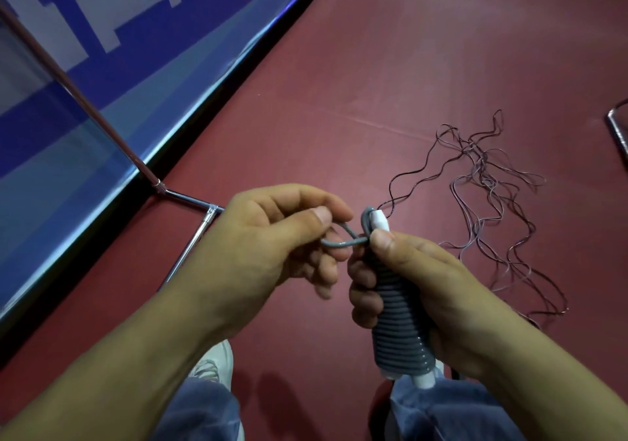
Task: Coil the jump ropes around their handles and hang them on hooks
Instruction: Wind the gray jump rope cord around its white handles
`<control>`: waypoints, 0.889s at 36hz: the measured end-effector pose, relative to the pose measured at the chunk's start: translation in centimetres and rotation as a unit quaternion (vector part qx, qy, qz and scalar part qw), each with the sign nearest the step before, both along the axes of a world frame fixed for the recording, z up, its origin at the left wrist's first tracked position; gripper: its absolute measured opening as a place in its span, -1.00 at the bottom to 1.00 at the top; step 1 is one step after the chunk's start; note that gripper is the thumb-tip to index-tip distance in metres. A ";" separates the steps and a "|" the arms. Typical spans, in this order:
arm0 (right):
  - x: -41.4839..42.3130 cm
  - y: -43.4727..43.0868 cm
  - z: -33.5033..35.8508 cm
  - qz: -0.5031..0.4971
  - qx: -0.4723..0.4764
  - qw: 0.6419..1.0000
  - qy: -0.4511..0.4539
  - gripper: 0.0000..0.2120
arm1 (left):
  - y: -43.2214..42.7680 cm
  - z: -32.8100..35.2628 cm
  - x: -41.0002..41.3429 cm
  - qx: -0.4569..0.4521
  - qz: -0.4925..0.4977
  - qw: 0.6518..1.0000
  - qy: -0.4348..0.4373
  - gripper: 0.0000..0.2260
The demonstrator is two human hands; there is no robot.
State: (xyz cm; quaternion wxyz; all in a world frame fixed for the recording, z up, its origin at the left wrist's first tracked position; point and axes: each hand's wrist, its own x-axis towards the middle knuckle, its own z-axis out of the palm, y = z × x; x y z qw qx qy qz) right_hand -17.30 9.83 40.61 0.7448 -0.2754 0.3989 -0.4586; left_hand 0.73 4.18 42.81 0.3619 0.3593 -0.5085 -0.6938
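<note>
At your far left a blue banner with white shapes stands along the edge of the floor, braced by a chrome frame whose foot rests on the floor. The dark red floor fills the rest of the room in view.

Your left hand pinches a loop of the grey rope between thumb and forefinger. Just beside it, your right hand is curled round the white handles, which are wrapped tight in grey coils, and its thumb presses the rope near the top. Below are your white shoe and jeans.

To the right, a tangle of thin ropes lies loose on the floor. At the far right edge shows a bent metal bar.
</note>
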 end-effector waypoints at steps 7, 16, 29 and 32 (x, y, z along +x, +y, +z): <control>-1.0 0.0 -0.2 0.008 0.030 0.995 -0.096 -0.72 | -0.3 -1.0 1.2 -0.435 0.007 0.867 -0.244 -0.75; 0.1 0.1 -0.8 -0.001 -0.012 1.000 0.010 -0.66 | 0.2 -0.4 0.0 0.044 0.016 0.989 -0.143 -0.67; -0.5 -0.2 -2.0 -0.035 -0.086 0.947 0.308 -0.74 | 0.6 -0.5 -0.7 0.202 -0.012 0.979 0.006 -0.84; -0.5 -0.3 -2.0 -0.030 -0.077 0.953 0.293 -0.70 | 0.9 -0.9 -1.0 0.133 -0.004 0.991 -0.002 -0.83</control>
